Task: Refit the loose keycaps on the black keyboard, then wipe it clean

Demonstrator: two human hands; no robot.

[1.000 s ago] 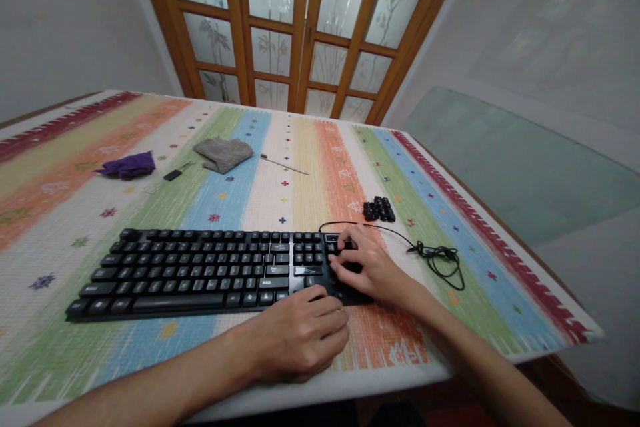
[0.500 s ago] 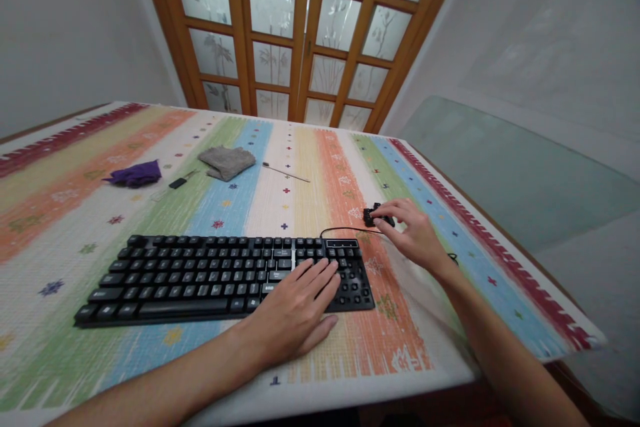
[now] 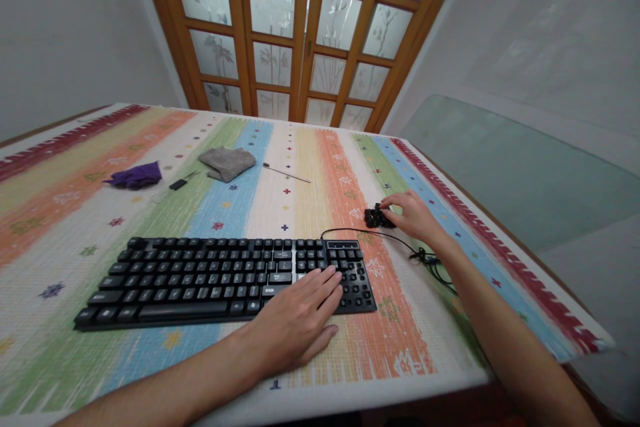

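Keyboard (image 3: 200, 280), black and wired, lies flat near the front edge of the tabletop (image 3: 380, 373), its long side toward the person. The left hand (image 3: 295, 320) rests palm down at its right end, with the heel on the striped cover. Its fingers (image 3: 325, 280) are straight and a little spread over the keys beside the number pad, and they grip nothing.

Just beyond the keyboard's right corner sits a small heap of loose keys (image 3: 374, 218). The right hand (image 3: 413, 217) reaches across to it, fingers (image 3: 393, 203) curled down and close together on the heap's far side. Whether they pinch a key cannot be told.

The cable (image 3: 430, 263) leaves the back of the keyboard, runs under the right wrist and ends in a loose tangle near the tabletop's right edge, crossing the narrow strip there. Left of the keyboard and beyond it the cover lies broad and open.

Farther back, well apart from both hands, are a thin stick (image 3: 286, 173), a folded grey cloth (image 3: 227, 163), a small black tool (image 3: 177, 183) and a purple cloth (image 3: 135, 175). Behind the far edge stands a wooden door (image 3: 300, 33) with frosted panes.
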